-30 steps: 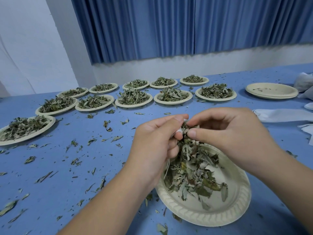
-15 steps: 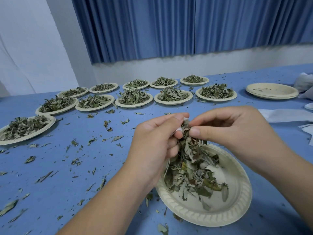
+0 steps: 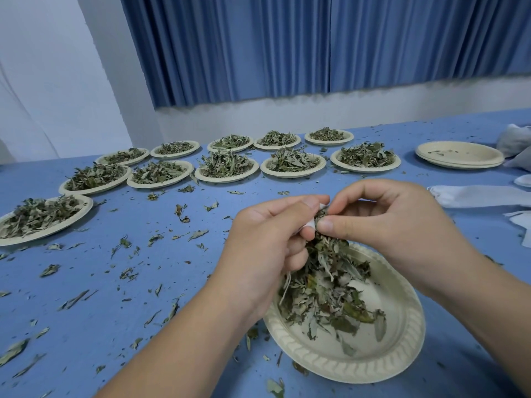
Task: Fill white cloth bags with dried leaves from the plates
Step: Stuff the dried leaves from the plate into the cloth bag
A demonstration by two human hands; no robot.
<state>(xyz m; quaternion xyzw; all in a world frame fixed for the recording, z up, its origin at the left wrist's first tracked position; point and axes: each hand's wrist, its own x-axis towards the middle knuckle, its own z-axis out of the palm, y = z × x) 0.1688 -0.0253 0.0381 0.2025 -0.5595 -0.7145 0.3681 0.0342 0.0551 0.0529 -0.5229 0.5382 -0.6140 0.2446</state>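
Note:
A cream paper plate [image 3: 396, 349] lies in front of me with a pile of dried leaves [image 3: 324, 285] on its left half. My left hand [image 3: 258, 248] grips a small white cloth bag [image 3: 311, 223] above the pile; only a bit of its rim shows between the fingers. My right hand [image 3: 390, 225] pinches a clump of leaves at the bag's mouth, thumb and fingers closed. Leaves hang from the clump down to the pile. A thin drawstring [image 3: 284, 288] dangles below my left hand.
Several plates heaped with dried leaves [image 3: 227, 168] stand in two rows across the blue table [image 3: 115, 282]. A stack of plates holding only crumbs [image 3: 459, 155] sits at the right. White cloth bags [image 3: 482, 196] lie near the right edge. Loose leaves litter the table.
Both hands have lifted slightly and stay together at the bag's mouth. The right fingers have shifted a little on the clump of leaves.

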